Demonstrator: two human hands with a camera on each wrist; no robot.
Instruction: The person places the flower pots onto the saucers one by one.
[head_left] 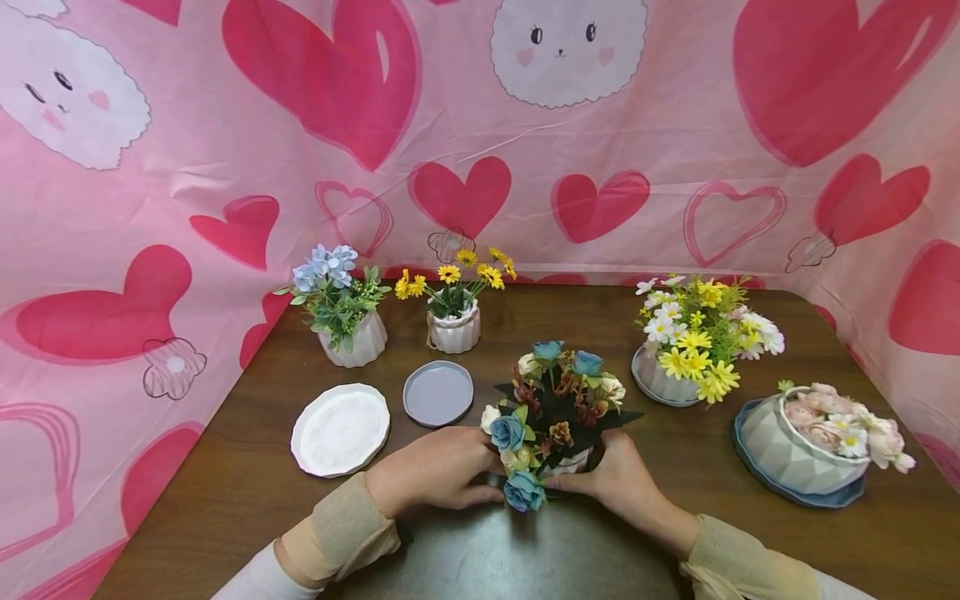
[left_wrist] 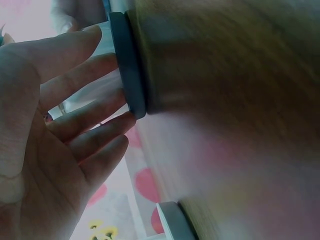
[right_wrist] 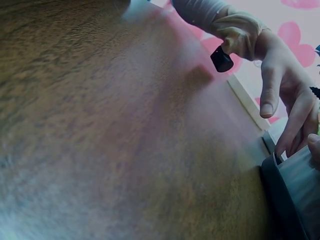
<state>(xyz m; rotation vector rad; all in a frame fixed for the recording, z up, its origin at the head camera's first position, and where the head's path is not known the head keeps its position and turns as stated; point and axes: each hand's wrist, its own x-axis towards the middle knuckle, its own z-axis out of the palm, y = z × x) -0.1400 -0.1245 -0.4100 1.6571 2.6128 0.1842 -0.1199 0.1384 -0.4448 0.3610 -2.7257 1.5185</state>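
A potted arrangement of blue and cream artificial roses (head_left: pixel 551 408) stands near the table's front middle. Its pale pot (right_wrist: pixel 302 182) sits on a dark saucer (left_wrist: pixel 129 65). From the left, my left hand (head_left: pixel 450 468) reaches beside the pot; its nearly straight fingers (left_wrist: pixel 95 107) touch the saucer's rim or the pot's lower side, and its thumb stands off. My right hand (head_left: pixel 626 483) holds the pot from the right, thumb across the front; its other fingers are hidden behind pot and leaves. Only the right thumb's tip shows in the right wrist view.
A white plate (head_left: pixel 341 431) and a small grey saucer (head_left: pixel 438 393) lie to the left. Behind them stand pots of blue flowers (head_left: pixel 326 268) and yellow flowers (head_left: pixel 450 275). At right are a daisy pot (head_left: pixel 667 375) and a wide faceted pot (head_left: pixel 802 454) on saucers.
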